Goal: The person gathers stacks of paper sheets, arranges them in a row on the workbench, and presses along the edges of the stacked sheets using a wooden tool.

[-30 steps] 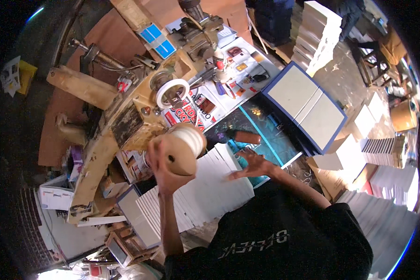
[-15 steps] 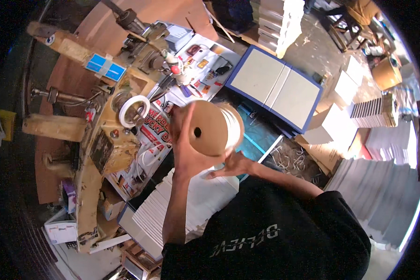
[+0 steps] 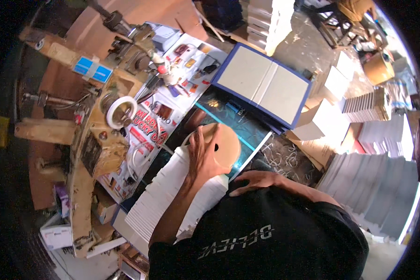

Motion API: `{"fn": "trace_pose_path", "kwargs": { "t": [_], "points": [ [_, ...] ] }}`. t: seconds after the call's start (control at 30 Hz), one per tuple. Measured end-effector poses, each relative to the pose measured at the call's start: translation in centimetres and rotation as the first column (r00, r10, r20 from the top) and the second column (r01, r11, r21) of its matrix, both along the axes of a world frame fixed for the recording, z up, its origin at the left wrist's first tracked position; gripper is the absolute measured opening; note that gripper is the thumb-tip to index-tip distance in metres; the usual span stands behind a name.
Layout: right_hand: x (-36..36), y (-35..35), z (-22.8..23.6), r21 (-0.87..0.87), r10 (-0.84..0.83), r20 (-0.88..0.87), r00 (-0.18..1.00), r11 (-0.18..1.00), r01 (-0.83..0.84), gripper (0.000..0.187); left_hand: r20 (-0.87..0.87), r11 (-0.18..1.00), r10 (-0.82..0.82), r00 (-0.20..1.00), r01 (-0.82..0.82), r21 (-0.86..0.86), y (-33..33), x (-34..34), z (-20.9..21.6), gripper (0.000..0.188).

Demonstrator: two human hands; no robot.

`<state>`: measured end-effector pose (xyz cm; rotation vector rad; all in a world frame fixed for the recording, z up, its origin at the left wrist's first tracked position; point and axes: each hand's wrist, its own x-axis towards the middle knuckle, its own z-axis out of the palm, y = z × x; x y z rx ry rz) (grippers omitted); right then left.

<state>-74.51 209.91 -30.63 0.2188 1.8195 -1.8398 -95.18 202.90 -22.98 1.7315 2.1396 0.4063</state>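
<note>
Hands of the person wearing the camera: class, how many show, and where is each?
2: the left hand is on the brown spool; the right hand is by the black shirt, apart from the spool. Neither is hidden.

Our left hand [image 3: 203, 156] is on the spool [image 3: 229, 148], at the far end of the row of paper blocks [image 3: 158, 186]; our right hand [image 3: 254, 181] lies just right of that row, by our shirt [image 3: 275, 233]. Beyond the spool and to its right, we have the book covers [image 3: 282, 88]. The poster [image 3: 149, 128] spreads left of the spool, with the machine [image 3: 105, 149] farther left. Well to our right stands the paper stack [image 3: 373, 191].
</note>
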Motion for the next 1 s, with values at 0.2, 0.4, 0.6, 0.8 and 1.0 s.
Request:
{"fn": "trace_pose_path", "kwargs": {
  "t": [0.2,0.4,0.6,0.8,1.0],
  "points": [
    [12.6,2.3,-5.9,0.43,-0.792,0.055,0.608,0.568,0.701,0.041,-0.231,0.994,0.012,0.973,-0.038,-0.106,-0.6,0.2,-1.6,0.15],
    [16.7,4.0,-6.6,0.606,-0.853,-0.297,0.428,0.178,0.775,0.035,-0.301,0.982,0.004,0.954,-0.06,-0.178,-2.6,2.0,0.2,0.146],
    [11.7,17.4,4.0,0.392,-0.682,-0.717,0.143,-0.225,0.892,0.059,-0.266,0.981,0.046,0.963,-0.094,-0.17,-3.0,5.4,2.0,0.134],
    [12.4,34.3,-0.5,0.739,-0.677,-0.4,0.617,0.16,0.654,0.08,0.059,0.994,0.013,0.998,-0.019,0.108,0.5,13.5,4.3,0.077],
    [10.4,29.8,1.7,0.698,-0.739,-0.336,0.584,0.22,0.681,0.063,0.498,0.951,-0.041,0.866,0.186,-0.246,8.3,24.1,-1.1,0.049]
  ]
}}
